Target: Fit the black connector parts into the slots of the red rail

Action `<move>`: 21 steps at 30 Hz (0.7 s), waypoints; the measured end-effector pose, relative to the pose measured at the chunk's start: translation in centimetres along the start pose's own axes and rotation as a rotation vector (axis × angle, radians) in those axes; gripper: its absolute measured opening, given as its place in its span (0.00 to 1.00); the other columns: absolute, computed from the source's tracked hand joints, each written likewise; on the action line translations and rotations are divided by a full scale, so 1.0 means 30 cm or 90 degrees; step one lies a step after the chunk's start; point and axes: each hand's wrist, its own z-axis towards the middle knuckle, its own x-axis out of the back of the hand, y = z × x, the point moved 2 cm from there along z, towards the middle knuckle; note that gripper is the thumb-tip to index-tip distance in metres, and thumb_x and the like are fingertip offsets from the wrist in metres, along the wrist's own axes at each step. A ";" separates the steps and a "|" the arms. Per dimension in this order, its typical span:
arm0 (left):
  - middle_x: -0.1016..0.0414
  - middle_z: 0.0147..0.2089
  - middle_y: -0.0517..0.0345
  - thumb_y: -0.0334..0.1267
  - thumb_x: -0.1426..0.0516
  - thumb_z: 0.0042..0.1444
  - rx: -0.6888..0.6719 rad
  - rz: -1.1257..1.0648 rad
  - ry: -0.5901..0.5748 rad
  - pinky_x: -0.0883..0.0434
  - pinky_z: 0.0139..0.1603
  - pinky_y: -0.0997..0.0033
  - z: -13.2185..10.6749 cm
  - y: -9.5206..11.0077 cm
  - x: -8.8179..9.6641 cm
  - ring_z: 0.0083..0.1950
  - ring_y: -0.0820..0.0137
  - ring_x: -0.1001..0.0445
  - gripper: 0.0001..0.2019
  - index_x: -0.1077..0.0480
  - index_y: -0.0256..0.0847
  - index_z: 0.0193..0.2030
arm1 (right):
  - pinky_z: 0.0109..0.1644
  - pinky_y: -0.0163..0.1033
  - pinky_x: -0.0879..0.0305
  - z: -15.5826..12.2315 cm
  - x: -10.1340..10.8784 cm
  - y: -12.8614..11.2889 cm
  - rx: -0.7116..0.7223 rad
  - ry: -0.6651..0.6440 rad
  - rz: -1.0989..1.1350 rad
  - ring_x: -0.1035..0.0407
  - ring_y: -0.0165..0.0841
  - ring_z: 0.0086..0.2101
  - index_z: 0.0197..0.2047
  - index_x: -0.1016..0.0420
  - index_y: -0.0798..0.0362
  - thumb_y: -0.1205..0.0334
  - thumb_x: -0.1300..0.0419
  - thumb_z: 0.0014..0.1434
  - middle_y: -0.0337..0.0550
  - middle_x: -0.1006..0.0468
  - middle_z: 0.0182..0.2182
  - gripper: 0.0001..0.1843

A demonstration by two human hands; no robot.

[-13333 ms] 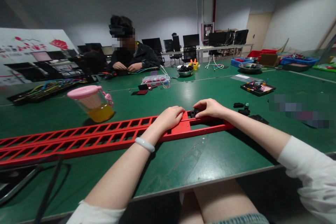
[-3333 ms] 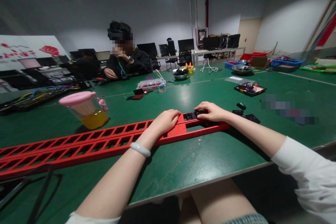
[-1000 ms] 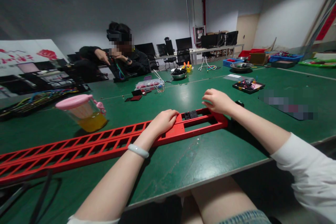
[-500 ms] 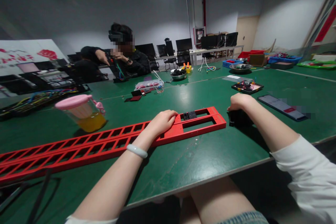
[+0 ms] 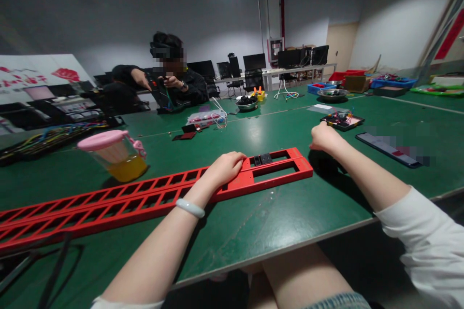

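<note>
Two bare hands are working over a green bench [image 5: 253, 137], and a long red frame [image 5: 242, 181] is lying along its near edge, running out toward the left. The left hand [image 5: 225, 170], with a pale bangle [image 5: 190, 208] circling its wrist, is lying palm down on the frame near its right-end plate. Its fingers are staying close together and bending toward the far rail; the thumb is hiding from view, so whether the hand is gripping cannot be told. Black modules [image 5: 266, 158] are sitting side by side in the far opening of the frame, at its left end. The right hand [image 5: 324, 138] is hovering just beyond the frame's right end, apart from it. Its fingers are bending inward, narrow, with the tips hiding; whether it is holding anything cannot be told. Toward the bench's right edge, a phone [image 5: 389, 148] is lying near the right hand, and a shallow tray [image 5: 350, 127] is sitting behind it. A pink-lidded cup [image 5: 116, 154] is standing left of centre, beyond the frame. At the bench's far edge, a co-worker [image 5: 195, 84] is handling a dark device [image 5: 159, 96].
</note>
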 end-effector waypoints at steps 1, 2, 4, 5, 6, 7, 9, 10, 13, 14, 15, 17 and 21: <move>0.28 0.42 0.54 0.37 0.58 0.57 -0.003 0.001 0.000 0.35 0.46 0.71 0.000 -0.002 -0.001 0.44 0.68 0.31 0.16 0.31 0.40 0.43 | 0.40 0.45 0.35 -0.003 0.004 -0.010 -0.017 0.023 -0.018 0.31 0.45 0.36 0.37 0.28 0.64 0.56 0.37 0.43 0.64 0.31 0.36 0.21; 0.28 0.42 0.54 0.36 0.57 0.57 -0.005 0.002 -0.001 0.35 0.46 0.71 0.001 -0.003 -0.003 0.44 0.68 0.31 0.16 0.31 0.40 0.43 | 0.39 0.44 0.35 -0.006 0.008 -0.023 -0.031 0.039 -0.035 0.32 0.44 0.36 0.37 0.29 0.64 0.56 0.37 0.43 0.63 0.32 0.37 0.21; 0.27 0.42 0.54 0.36 0.57 0.57 -0.008 0.004 -0.001 0.35 0.46 0.71 0.001 -0.006 -0.005 0.43 0.68 0.30 0.16 0.31 0.40 0.43 | 0.38 0.42 0.36 -0.011 0.013 -0.058 0.013 0.064 -0.019 0.33 0.41 0.35 0.36 0.30 0.62 0.57 0.38 0.43 0.58 0.33 0.35 0.19; 0.28 0.42 0.54 0.36 0.57 0.57 -0.008 0.004 -0.001 0.35 0.46 0.72 0.001 -0.006 -0.006 0.43 0.68 0.30 0.16 0.31 0.40 0.43 | 0.38 0.41 0.36 -0.014 0.013 -0.078 0.063 0.071 0.008 0.34 0.40 0.35 0.36 0.31 0.61 0.59 0.39 0.43 0.54 0.33 0.34 0.18; 0.28 0.42 0.54 0.36 0.57 0.57 -0.008 0.004 0.001 0.35 0.45 0.72 0.001 -0.005 -0.006 0.43 0.68 0.30 0.16 0.31 0.40 0.43 | 0.38 0.41 0.36 -0.017 0.012 -0.098 0.114 0.080 0.042 0.35 0.39 0.35 0.36 0.32 0.60 0.60 0.40 0.43 0.52 0.33 0.33 0.17; 0.28 0.42 0.54 0.36 0.57 0.57 -0.008 0.003 0.003 0.35 0.45 0.72 0.001 -0.004 -0.006 0.43 0.68 0.31 0.16 0.31 0.39 0.44 | 0.39 0.40 0.36 -0.020 0.008 -0.116 0.161 0.090 0.079 0.36 0.38 0.35 0.37 0.33 0.60 0.61 0.41 0.43 0.50 0.33 0.33 0.17; 0.28 0.43 0.54 0.36 0.57 0.57 -0.005 0.002 0.005 0.35 0.46 0.71 0.000 -0.001 -0.005 0.44 0.68 0.31 0.16 0.31 0.39 0.44 | 0.40 0.39 0.37 -0.026 -0.002 -0.146 0.235 0.117 0.154 0.36 0.36 0.36 0.40 0.34 0.59 0.63 0.41 0.43 0.48 0.33 0.35 0.18; 0.28 0.42 0.54 0.36 0.57 0.57 -0.004 0.001 0.005 0.35 0.46 0.71 -0.001 0.000 -0.004 0.44 0.68 0.31 0.16 0.31 0.39 0.44 | 0.41 0.39 0.37 -0.029 -0.008 -0.159 0.263 0.133 0.189 0.37 0.35 0.36 0.42 0.34 0.59 0.65 0.42 0.43 0.48 0.34 0.36 0.20; 0.28 0.42 0.54 0.36 0.57 0.57 -0.001 0.000 0.006 0.35 0.46 0.71 -0.002 0.003 -0.002 0.43 0.68 0.30 0.16 0.31 0.39 0.44 | 0.43 0.39 0.37 -0.036 -0.026 -0.188 0.321 0.160 0.288 0.36 0.34 0.38 0.44 0.35 0.58 0.66 0.41 0.44 0.48 0.34 0.39 0.21; 0.27 0.42 0.54 0.36 0.57 0.57 0.000 -0.001 0.006 0.35 0.46 0.71 -0.002 0.003 -0.002 0.43 0.68 0.30 0.16 0.31 0.39 0.44 | 0.43 0.39 0.36 -0.038 -0.031 -0.196 0.333 0.158 0.323 0.36 0.34 0.38 0.44 0.34 0.57 0.66 0.41 0.44 0.47 0.34 0.39 0.21; 0.28 0.41 0.54 0.36 0.57 0.57 0.002 -0.001 0.004 0.35 0.45 0.71 -0.002 0.003 -0.001 0.43 0.68 0.30 0.16 0.31 0.40 0.44 | 0.42 0.39 0.36 -0.040 -0.036 -0.202 0.341 0.147 0.356 0.35 0.33 0.37 0.44 0.34 0.56 0.65 0.41 0.45 0.47 0.33 0.39 0.20; 0.28 0.41 0.54 0.36 0.57 0.57 0.004 0.000 0.001 0.35 0.45 0.71 -0.003 0.004 0.000 0.43 0.68 0.30 0.16 0.31 0.40 0.44 | 0.42 0.40 0.35 -0.041 -0.046 -0.213 0.354 0.109 0.407 0.34 0.33 0.37 0.45 0.33 0.55 0.64 0.42 0.47 0.47 0.32 0.39 0.19; 0.28 0.41 0.53 0.36 0.57 0.57 0.005 0.006 0.003 0.35 0.45 0.71 -0.003 0.007 0.002 0.43 0.68 0.30 0.16 0.31 0.40 0.44 | 0.49 0.44 0.38 -0.042 -0.067 -0.221 0.385 0.055 0.416 0.35 0.36 0.44 0.48 0.33 0.55 0.66 0.43 0.50 0.49 0.30 0.44 0.20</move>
